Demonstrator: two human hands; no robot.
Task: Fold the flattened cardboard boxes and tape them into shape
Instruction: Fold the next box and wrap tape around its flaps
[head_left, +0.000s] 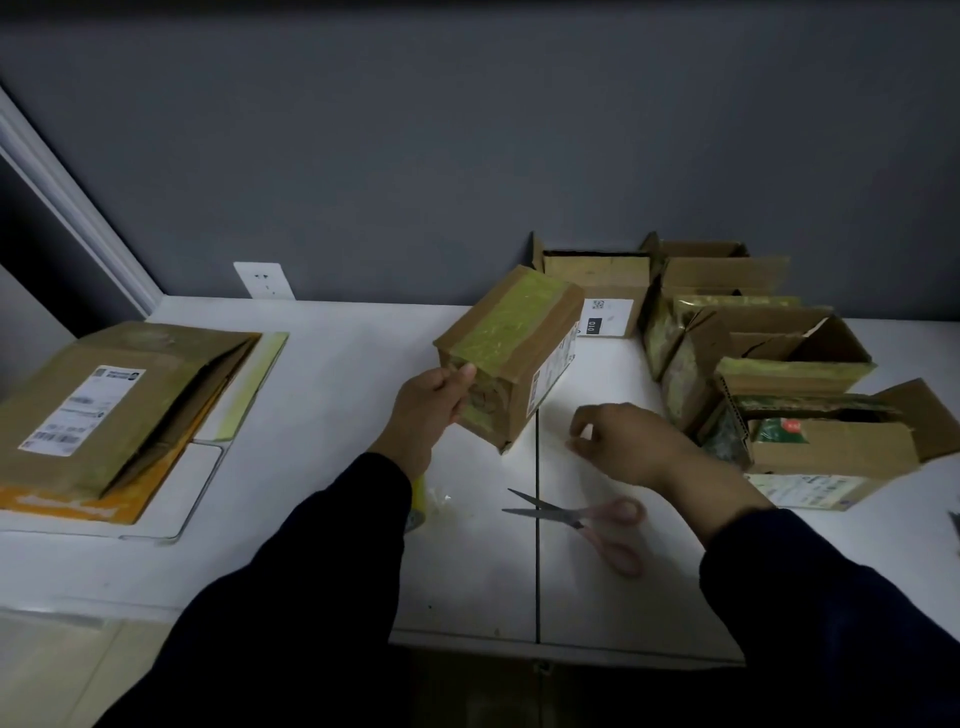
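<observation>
Your left hand (431, 400) grips the box (511, 358) at its near edge; your right hand (623, 439) hangs loose, empty, over open bench (467, 571) by the scissors (587, 517).

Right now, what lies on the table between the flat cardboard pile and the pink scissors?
In the head view: a yellow tape roll, half hidden under the left sleeve, and a few white scraps beside it.

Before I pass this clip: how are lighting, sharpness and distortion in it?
Head view: dim grey light, with a brighter patch on the white table; wide-angle bending slants the white wall trim at left; the left hand gripping the yellow-taped brown cardboard box looks soft; the pink-handled scissors read clearly, label print does not.
</observation>
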